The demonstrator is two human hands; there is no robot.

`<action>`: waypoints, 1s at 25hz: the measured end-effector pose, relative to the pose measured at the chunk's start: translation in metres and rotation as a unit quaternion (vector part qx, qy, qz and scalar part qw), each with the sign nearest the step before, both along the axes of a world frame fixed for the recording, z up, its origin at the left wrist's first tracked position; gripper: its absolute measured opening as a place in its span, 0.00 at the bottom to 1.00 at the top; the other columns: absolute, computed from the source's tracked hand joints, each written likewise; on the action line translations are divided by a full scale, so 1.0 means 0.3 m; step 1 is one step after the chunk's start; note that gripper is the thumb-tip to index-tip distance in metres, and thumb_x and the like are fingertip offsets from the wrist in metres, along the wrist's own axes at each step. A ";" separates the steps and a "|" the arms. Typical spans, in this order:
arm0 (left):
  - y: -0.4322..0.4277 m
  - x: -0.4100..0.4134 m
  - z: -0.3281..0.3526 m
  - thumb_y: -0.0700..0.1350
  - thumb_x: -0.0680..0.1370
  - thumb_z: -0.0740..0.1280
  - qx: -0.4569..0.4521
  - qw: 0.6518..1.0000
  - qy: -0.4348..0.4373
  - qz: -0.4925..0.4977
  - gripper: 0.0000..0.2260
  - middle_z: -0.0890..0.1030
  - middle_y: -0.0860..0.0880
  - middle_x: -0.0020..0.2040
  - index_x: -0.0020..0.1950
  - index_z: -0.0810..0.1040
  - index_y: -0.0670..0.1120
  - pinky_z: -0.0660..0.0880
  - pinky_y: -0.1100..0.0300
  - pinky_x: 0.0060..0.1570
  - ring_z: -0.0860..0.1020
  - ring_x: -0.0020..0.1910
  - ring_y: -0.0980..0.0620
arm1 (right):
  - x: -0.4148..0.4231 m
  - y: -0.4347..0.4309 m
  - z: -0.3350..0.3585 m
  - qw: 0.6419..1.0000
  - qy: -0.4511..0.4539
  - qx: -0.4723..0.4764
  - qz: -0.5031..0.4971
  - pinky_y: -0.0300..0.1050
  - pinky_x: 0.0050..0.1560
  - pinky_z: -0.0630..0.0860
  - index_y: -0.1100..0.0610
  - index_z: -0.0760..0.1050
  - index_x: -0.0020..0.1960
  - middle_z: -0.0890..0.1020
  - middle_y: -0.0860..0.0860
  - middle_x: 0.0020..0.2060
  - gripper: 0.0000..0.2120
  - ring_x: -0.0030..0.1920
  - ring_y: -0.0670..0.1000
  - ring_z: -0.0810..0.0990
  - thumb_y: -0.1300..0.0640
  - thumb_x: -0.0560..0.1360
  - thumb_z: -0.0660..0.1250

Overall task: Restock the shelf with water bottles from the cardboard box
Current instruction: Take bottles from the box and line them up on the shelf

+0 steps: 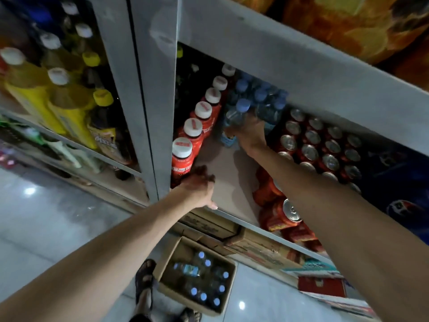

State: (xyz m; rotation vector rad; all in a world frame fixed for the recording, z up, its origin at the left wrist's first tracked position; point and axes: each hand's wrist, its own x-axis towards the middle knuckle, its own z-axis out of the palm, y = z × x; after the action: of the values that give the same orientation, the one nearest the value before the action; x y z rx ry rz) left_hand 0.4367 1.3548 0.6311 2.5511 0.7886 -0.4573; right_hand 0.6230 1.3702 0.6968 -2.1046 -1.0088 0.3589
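Right hand deep on the shelf, box lying straight below the left

I am gripping an upright water bottle (232,119) with my right hand (251,133), far back on the shelf (232,173). It is touching the blue-capped row (262,96), between the red bottles (199,126) to its left and the cans (320,145) to its right. My left hand (197,189) is resting on the shelf's front edge, holding nothing. The cardboard box (185,298) is sitting on the floor below, nearer my left hand. Its bottles are mostly standing cap-up, so I judge the next grab is calling for a downward reach.
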 end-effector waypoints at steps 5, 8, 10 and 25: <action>0.022 0.027 -0.044 0.61 0.70 0.70 0.032 0.999 -0.011 -0.016 0.40 0.61 0.35 0.73 0.73 0.62 0.40 0.65 0.41 0.68 0.63 0.71 0.34 | 0.000 0.054 -0.064 0.999 -0.002 0.027 -0.022 0.48 0.59 0.78 0.60 0.69 0.65 0.80 0.55 0.60 0.32 0.59 0.53 0.79 0.59 0.65 0.78; 0.018 0.030 -0.046 0.61 0.69 0.71 0.033 0.999 -0.010 -0.023 0.40 0.61 0.34 0.72 0.72 0.62 0.40 0.65 0.41 0.68 0.64 0.70 0.34 | -0.004 0.056 -0.088 0.999 0.008 0.015 -0.037 0.45 0.61 0.75 0.62 0.68 0.65 0.78 0.57 0.62 0.30 0.62 0.54 0.77 0.60 0.68 0.77; 0.015 0.026 -0.046 0.62 0.70 0.70 0.049 0.998 -0.009 -0.033 0.40 0.62 0.32 0.71 0.72 0.62 0.38 0.63 0.42 0.69 0.64 0.70 0.33 | -0.006 0.062 -0.117 0.999 0.013 -0.018 -0.047 0.45 0.61 0.74 0.63 0.69 0.64 0.78 0.58 0.63 0.26 0.63 0.56 0.77 0.61 0.70 0.75; 0.013 0.022 -0.067 0.64 0.73 0.66 0.094 0.994 -0.002 -0.056 0.44 0.52 0.28 0.75 0.75 0.54 0.36 0.52 0.42 0.75 0.53 0.76 0.33 | 0.009 0.149 -0.188 0.997 0.063 0.011 -0.052 0.50 0.69 0.70 0.58 0.67 0.69 0.75 0.55 0.66 0.26 0.66 0.53 0.73 0.61 0.73 0.71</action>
State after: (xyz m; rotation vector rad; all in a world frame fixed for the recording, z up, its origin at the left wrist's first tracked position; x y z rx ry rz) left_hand 0.4433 1.3586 0.6110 2.7799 0.7212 -0.4322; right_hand 0.6256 1.4148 0.6403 -2.0767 -0.8241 0.4206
